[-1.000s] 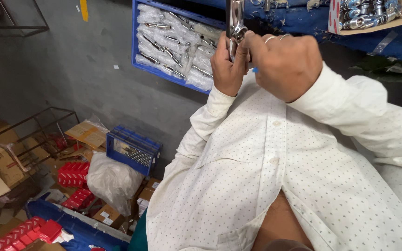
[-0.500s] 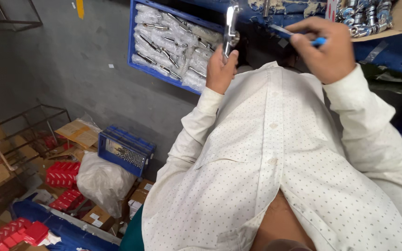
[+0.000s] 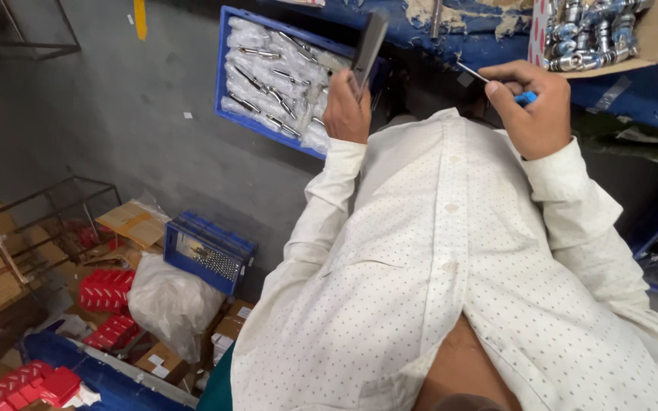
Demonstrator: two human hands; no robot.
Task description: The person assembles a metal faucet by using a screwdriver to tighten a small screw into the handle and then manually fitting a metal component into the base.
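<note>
We had our left hand [image 3: 346,106] wrapped around a dark flat metal piece [image 3: 368,47], held upright w/ its top end over the blue tray [image 3: 226,57] of bagged parts. Right hand [image 3: 536,106] had a closed grip on a thin blue-handled tool [image 3: 496,82], tip pointing toward the metal piece, the two a bit apart. Cardboard box [image 3: 653,38] of shiny fittings sat just above the right hand.

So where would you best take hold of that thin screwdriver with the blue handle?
By the blue handle, coming from its butt end, as the right hand does now: the handle is the thicker part, while the thin metal shaft juts bare toward the left hand.
</note>
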